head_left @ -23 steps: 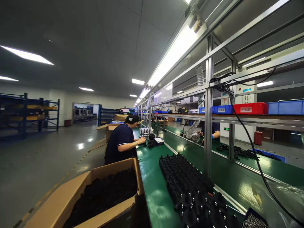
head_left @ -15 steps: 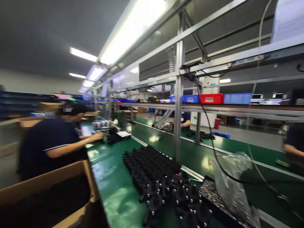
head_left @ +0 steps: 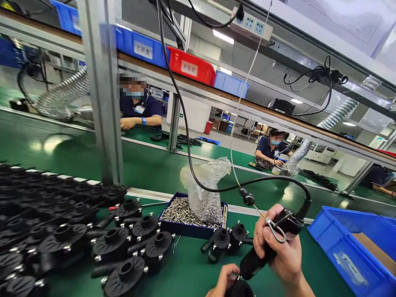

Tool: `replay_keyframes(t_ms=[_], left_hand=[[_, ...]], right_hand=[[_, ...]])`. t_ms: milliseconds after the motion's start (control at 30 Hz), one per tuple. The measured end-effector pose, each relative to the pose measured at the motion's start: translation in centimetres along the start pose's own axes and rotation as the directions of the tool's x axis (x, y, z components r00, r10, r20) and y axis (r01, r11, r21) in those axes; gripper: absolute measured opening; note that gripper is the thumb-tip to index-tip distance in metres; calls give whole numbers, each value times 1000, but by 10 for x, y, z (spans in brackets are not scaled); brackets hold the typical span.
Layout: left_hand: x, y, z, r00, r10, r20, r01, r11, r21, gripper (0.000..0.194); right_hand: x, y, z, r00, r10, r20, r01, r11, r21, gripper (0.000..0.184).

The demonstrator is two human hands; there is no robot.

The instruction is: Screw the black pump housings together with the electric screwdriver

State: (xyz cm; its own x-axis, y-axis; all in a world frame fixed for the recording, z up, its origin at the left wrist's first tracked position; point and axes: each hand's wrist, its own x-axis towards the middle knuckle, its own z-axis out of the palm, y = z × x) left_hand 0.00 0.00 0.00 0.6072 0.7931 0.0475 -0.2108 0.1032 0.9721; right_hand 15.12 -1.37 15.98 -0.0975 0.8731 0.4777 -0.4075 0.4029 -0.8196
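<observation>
My right hand (head_left: 280,251) is closed round a black electric screwdriver (head_left: 267,245) that hangs from a cable and a thin cord, its tip pointing down. My left hand (head_left: 223,281) at the bottom edge grips a round black plastic part (head_left: 239,288), mostly cut off by the frame. Several black disc-shaped parts with tubes and screws (head_left: 123,239) lie on the green bench to the left. A small blue tray of silver screws (head_left: 185,214) sits behind them, with a clear plastic bag of screws (head_left: 206,189) standing in it.
A blue bin (head_left: 355,247) holding cardboard stands at the right. An aluminium post (head_left: 103,90) rises at the left, with blue and red bins on the shelf above. Across the green conveyor, people in dark shirts sit at work (head_left: 137,107).
The view has swung right and down from the long aisle and a seated co-worker to the bench in front of me. My hands, the screwdriver and the blue bin have come into sight.
</observation>
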Motion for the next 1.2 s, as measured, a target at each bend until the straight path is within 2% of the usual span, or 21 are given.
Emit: replay_keyframes(t_ms=[133,300,433,567,800,967,1100,1200], left_hand=[[12,-6,-4,1000,-14,-17,13,999,-36,37],[10,-18,-1,999,-30,-24,28,996,-83,62],[20,-30,7,995,-99,8,98,979,-181,76],[35,-45,15,985,-172,-2,165,952,-257,77],[51,-65,24,975,-217,-45,195,936,-292,83],[63,-72,23,971,-240,-24,222,929,-296,79],[65,-74,19,973,-232,1,222,930,-293,76],[63,-72,17,978,-208,9,202,936,-287,76]], right_hand=[[-1,-1,-2,1000,-5,14,5,1000,2,43],[-1,2,-4,998,-12,63,13,1000,-14,39],[-1,9,-3,993,-4,119,6,1000,-14,39],[-1,17,1,994,-82,73,80,997,21,35],[-2,19,4,992,-57,114,54,998,28,33],[-2,21,-1,983,11,185,-11,1000,-1,32],[1,20,1,990,-40,132,33,998,54,34],[3,20,1,987,-46,156,34,996,79,30]])
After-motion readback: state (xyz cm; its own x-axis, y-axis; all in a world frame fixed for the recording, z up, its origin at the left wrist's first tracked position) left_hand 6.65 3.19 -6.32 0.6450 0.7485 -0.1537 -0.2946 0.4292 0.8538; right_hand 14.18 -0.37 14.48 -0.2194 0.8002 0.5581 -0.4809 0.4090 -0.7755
